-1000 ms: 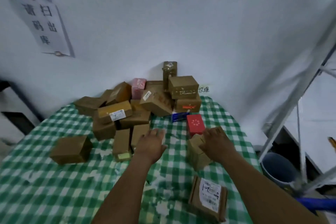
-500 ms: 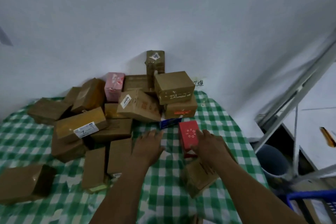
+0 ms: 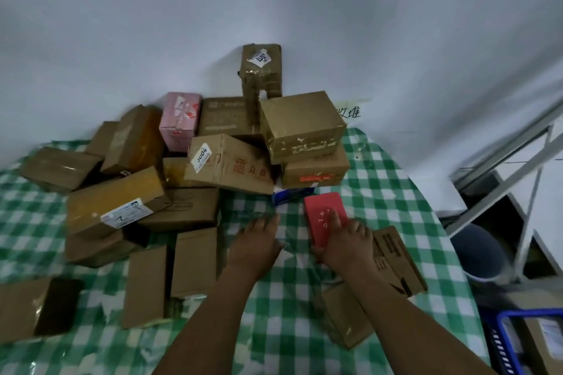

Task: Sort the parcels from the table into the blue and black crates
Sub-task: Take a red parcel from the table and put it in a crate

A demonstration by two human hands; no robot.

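Right hand (image 3: 344, 242) grips red parcel (image 3: 323, 211), mid tabletop (image 3: 384, 192). Left hand (image 3: 259, 240) flat, fingers relaxed, holding nothing. Blue crate (image 3: 518, 313) low right, crated parcel (image 3: 545, 341) inside. Parcel pile (image 3: 231, 163) unsorted, so early stage, probably.

Bkgd is a plain white wall (image 3: 274, 9), lit dim & uneven, w/ soft grey shadows on it. A small paper note (image 3: 350, 112) w/ handwritten characters is fixed low on the wall, just behind the far edge of the table (image 3: 384, 192). The table is covered w/ a green-and-white checked cloth. At the R side stands a pale metal frame (image 3: 502, 155) w/ slanted bars. Below it, in shadow, is a round grey-blue bin (image 3: 478, 253).
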